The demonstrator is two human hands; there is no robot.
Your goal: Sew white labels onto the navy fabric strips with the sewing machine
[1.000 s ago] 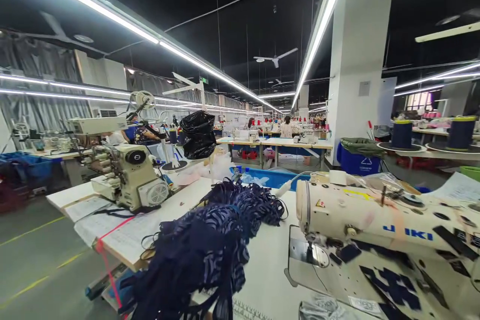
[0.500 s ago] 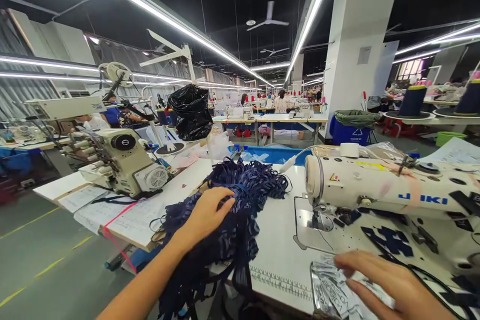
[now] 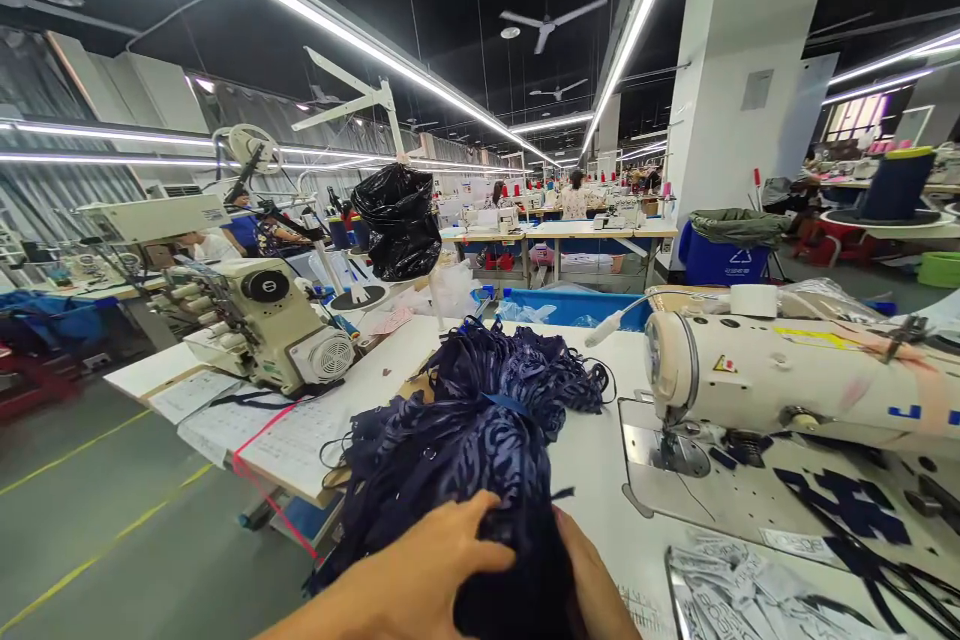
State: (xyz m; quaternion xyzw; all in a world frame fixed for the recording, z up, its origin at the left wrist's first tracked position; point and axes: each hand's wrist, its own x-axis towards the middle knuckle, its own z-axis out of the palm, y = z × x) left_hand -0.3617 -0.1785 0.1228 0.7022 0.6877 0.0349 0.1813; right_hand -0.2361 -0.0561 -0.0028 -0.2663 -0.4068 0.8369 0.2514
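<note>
A heap of navy patterned fabric strips lies on the white sewing table and hangs over its near edge. My left hand is wrapped over the near end of the heap, fingers closed on the cloth. My right hand presses against the same bunch from the right, its fingers mostly hidden by the fabric. A white sewing machine stands to the right of the heap.
A tray of printed labels lies at the bottom right. An overlock machine sits on paper sheets at the left. A black bag hangs behind the heap. A blue bin stands by a white pillar. Other workers sit at tables farther back.
My left hand slid from the middle of the heap to its near end. My right hand left the label tray and came to the fabric. The view shifted left.
</note>
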